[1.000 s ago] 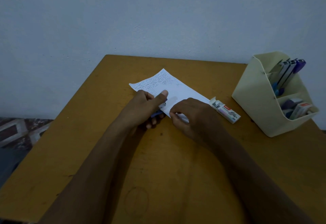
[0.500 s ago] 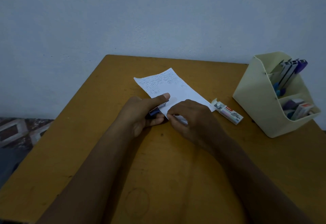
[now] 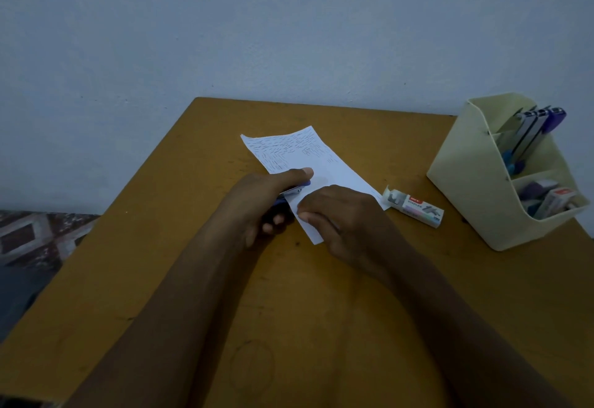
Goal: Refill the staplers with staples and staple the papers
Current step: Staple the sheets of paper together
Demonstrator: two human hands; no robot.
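Left hand (image 3: 266, 205) grips a small blue stapler (image 3: 294, 191): the thumb lies flat along the top and the other fingers are curled underneath. The stapler's front end meets the left edge of the papers (image 3: 308, 153). Whether the edge lies inside the stapler's mouth cannot be made out.

Right hand (image 3: 344, 214) pinches the near end of the papers between thumb and forefinger, close to the lower corner, with the rest of the hand lying over the sheet.

The papers are white, with lines of handwriting on the far half. They lie slantwise near the middle of the wooden table (image 3: 160, 272), the far end pointing toward the wall (image 3: 289, 21).

A staple box (image 3: 414, 206), its left flap open and the word STAPLES on its side, lies flat just beside the papers' right corner, between them and the organizer (image 3: 466, 182).

The organizer is cream-coloured and stands at the table's right edge. Its taller back compartment holds several more staplers (image 3: 530, 131), leaning on end. Its lower front compartment holds small boxes (image 3: 553, 198).

Patterned floor (image 3: 25, 240) shows beyond the table's left side.
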